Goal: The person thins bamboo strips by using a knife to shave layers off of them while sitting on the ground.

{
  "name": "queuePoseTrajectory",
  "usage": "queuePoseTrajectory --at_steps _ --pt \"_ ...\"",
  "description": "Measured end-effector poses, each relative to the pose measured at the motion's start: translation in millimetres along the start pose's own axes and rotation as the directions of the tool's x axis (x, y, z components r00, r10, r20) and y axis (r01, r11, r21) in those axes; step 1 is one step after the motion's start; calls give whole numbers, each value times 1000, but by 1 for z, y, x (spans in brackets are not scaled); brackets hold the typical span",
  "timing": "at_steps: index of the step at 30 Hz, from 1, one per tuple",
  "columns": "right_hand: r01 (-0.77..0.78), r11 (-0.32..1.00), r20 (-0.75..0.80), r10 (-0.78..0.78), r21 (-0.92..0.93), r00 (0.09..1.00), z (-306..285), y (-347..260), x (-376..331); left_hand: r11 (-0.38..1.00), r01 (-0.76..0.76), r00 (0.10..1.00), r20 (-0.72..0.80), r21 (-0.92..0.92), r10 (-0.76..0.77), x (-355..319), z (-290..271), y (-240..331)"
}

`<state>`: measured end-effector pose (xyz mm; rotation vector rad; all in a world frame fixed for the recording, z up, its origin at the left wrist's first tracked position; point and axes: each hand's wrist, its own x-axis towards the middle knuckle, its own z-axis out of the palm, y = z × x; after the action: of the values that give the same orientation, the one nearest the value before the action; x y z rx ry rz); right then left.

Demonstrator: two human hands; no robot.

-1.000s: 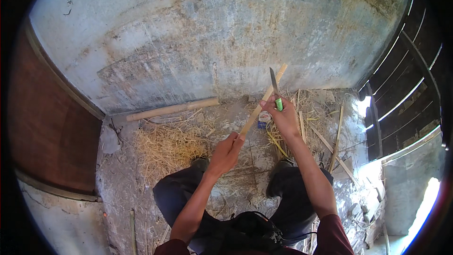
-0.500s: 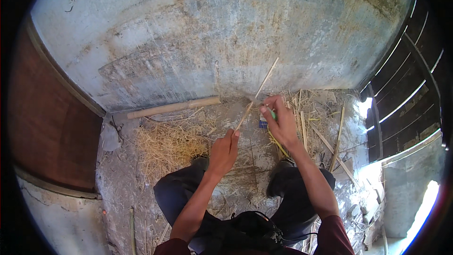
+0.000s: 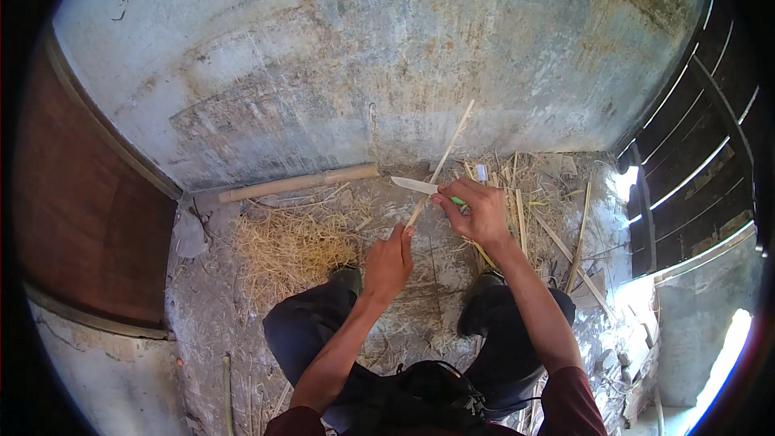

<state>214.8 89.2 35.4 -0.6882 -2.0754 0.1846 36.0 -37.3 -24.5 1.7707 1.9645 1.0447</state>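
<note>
My left hand is closed round the near end of a thin strip of pale wood or bamboo, which slants up and away to the right. In my right hand is a knife with a green handle. Its pale blade points left and crosses the strip partway along, above my left hand. The thumb and fingers of the right hand press together near the base of the blade. Whether the edge bites into the strip is too small to tell.
A heap of straw-like shavings lies at left, beside a bamboo pole along the wall's foot. Loose strips and shavings litter the floor at right. A stained wall rises ahead; a brown panel stands at left, dark slatted boards at right.
My right hand has moved a little down and toward me, and the knife blade now shows plainly across the strip. The left hand has shifted slightly right, still holding the strip.
</note>
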Motion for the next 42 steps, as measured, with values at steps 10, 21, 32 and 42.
queuePoseTrajectory --at_steps 10,21,32,42 --pt "-4 997 -80 -2 -81 997 -9 16 8 1000 4 1000 8 10 -4 -1 -2 4" --pt "-130 961 -192 84 -243 978 -29 53 19 999 43 995 86 5 -44 -3 -2 7" --pt "-696 655 1 728 -295 685 -101 167 -32 968 10 1000 17 -251 -6 6 -21 -15" --pt "-641 651 -68 721 406 689 -66 65 23 843 283 938 314 -457 -145 1 -12 -26"
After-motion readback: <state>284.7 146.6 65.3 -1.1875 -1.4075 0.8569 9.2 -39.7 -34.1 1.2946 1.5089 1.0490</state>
